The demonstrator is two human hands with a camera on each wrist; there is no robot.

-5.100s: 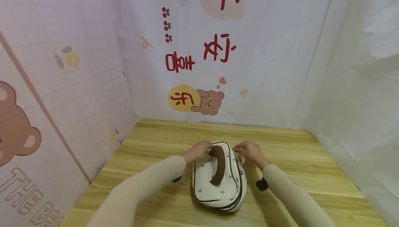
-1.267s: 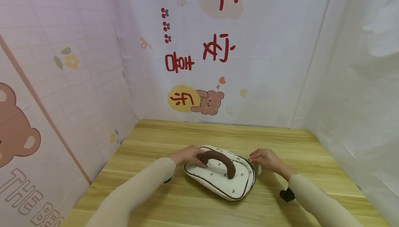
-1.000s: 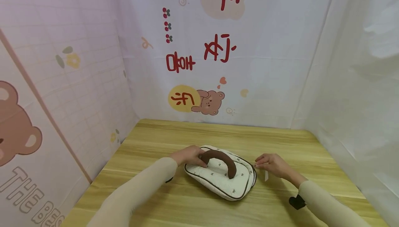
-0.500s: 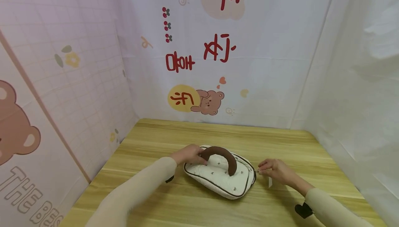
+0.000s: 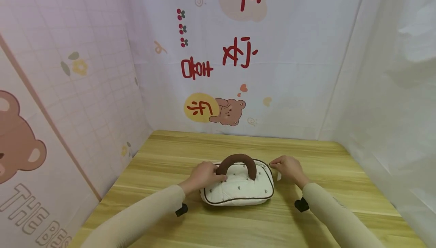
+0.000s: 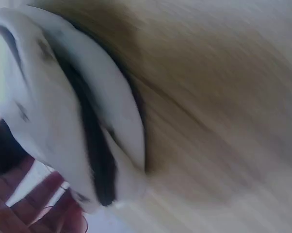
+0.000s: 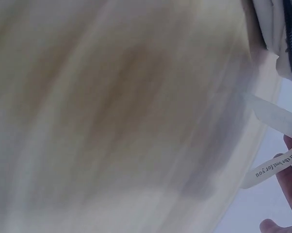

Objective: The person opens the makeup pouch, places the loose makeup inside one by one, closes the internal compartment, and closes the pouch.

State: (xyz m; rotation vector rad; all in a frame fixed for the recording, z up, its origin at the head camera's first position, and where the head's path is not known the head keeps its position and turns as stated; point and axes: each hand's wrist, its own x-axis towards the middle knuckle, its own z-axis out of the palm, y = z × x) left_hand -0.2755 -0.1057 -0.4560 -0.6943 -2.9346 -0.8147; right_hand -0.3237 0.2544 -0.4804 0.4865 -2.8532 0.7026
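Note:
A white quilted handbag (image 5: 235, 191) with small dark bow prints, brown piping and an arched brown handle (image 5: 240, 159) sits on the table. Its long side faces me. My left hand (image 5: 203, 176) holds the bag's left end, thumb by the foot of the handle; in the left wrist view some fingers (image 6: 34, 204) show beside the bag's side. At the far right corner, my right hand (image 5: 287, 167) pinches the small zipper pull (image 5: 269, 164). A white printed ribbon (image 7: 274, 166) hangs by its fingers. The dark zipper strip (image 6: 95, 141) runs along the bag's side.
The bag rests on a wood-grain table (image 5: 327, 164). White printed cloth (image 5: 289, 70) closes off the back and both sides. A black wrist device (image 5: 301, 204) sits below my right sleeve, another black device (image 5: 181, 210) below the left.
The bag, formerly lengthwise, then slanted, has turned so its long side faces me. In the last half second my right hand has moved away from me and left, still pinching the pull.

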